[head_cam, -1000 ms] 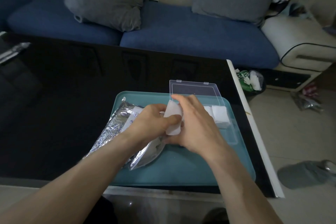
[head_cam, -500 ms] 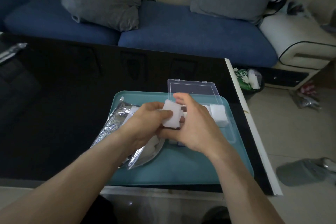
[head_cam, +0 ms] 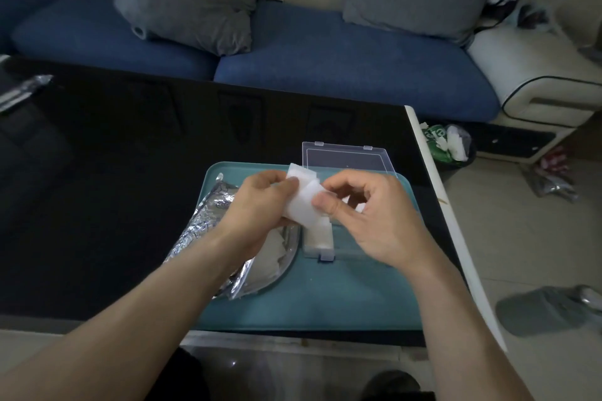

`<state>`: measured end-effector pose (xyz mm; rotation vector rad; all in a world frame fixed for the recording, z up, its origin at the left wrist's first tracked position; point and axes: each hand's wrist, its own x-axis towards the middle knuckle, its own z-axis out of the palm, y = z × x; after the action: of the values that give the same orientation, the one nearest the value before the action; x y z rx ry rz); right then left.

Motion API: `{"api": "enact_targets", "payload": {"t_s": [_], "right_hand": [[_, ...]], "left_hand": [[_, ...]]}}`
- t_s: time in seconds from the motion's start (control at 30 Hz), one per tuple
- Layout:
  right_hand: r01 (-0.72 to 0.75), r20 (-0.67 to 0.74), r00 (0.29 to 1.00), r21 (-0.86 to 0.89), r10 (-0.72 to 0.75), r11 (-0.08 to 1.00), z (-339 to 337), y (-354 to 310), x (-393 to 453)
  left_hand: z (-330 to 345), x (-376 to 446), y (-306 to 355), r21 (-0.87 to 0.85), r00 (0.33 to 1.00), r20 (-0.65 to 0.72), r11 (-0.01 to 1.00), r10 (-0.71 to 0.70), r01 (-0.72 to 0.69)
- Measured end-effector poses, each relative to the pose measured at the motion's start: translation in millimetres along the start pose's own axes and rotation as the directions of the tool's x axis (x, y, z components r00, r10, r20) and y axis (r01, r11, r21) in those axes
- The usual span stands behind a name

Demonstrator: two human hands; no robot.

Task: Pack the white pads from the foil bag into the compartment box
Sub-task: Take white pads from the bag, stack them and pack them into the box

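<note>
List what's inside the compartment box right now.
The compartment box shows white pads in its left-end compartment. The right hand and the held pads cover the other compartments, so their contents cannot be seen.

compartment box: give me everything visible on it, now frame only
The compartment box is clear, thin plastic, lying flat on the teal tray, right of the foil bag. Its lid is open, hinged back over the tray's far edge, with two small tabs. A latch shows at the near edge. The near left compartment holds white pads. The right hand hides most of the rest; contact with it cannot be told.
</note>
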<state>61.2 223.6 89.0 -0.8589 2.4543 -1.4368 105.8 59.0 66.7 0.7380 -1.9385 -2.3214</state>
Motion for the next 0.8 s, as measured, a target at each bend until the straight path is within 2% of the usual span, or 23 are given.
{"api": "enact_targets", "payload": {"t_s": [0.07, 0.17, 0.37, 0.43, 0.53, 0.63, 0.7, 0.73, 0.8], "right_hand": [[-0.043, -0.022, 0.999, 0.08, 0.045, 0.996, -2.7, -0.2, -0.7], [-0.133, -0.068, 0.987, 0.142, 0.144, 0.981, -0.6, 1.1, 0.0], [-0.189, -0.213, 0.96, -0.018, 0.181, 0.982, 2.2, 6.6, 3.2], [-0.172, -0.192, 0.968, -0.041, 0.161, 0.984, 1.7, 7.6, 3.8], [-0.072, -0.077, 0.994, 0.099, 0.08, 0.992, 3.4, 6.1, 5.2], [-0.024, -0.047, 0.998, 0.211, 0.035, 0.977, 8.3, 3.0, 6.0], [-0.055, -0.022, 0.998, 0.258, 0.062, 0.965, 12.5, 2.5, 5.8], [-0.071, -0.017, 0.997, 0.259, 0.078, 0.963, 13.6, 2.5, 5.9], [-0.141, 0.009, 0.99, 0.26, 0.143, 0.955, 12.8, 4.5, 6.7]], "left_hand": [[2.6, -2.1, -0.3, 0.055, 0.999, 0.033, 0.998, 0.024, -0.025], [7.9, -6.9, 1.5, 0.012, 0.992, 0.125, 1.0, 0.002, -0.003], [9.4, -9.7, 4.9, -0.099, 0.966, 0.257, 0.993, -0.034, 0.062], [8.2, -10.9, 5.9, -0.136, 0.943, 0.332, 0.988, -0.022, 0.071], [2.4, -11.7, 7.2, -0.141, 0.876, 0.481, 0.986, -0.014, 0.093], [-2.9, -12.0, 10.2, -0.134, 0.827, 0.56, 0.98, -0.049, 0.149], [-2.3, -13.0, 10.0, -0.114, 0.837, 0.546, 0.986, -0.039, 0.12], [-1.6, -12.4, 9.5, -0.093, 0.864, 0.503, 0.992, -0.026, 0.084], [-4.1, -9.9, 11.0, -0.051, 0.943, 0.331, 0.999, 0.032, -0.017]]}}
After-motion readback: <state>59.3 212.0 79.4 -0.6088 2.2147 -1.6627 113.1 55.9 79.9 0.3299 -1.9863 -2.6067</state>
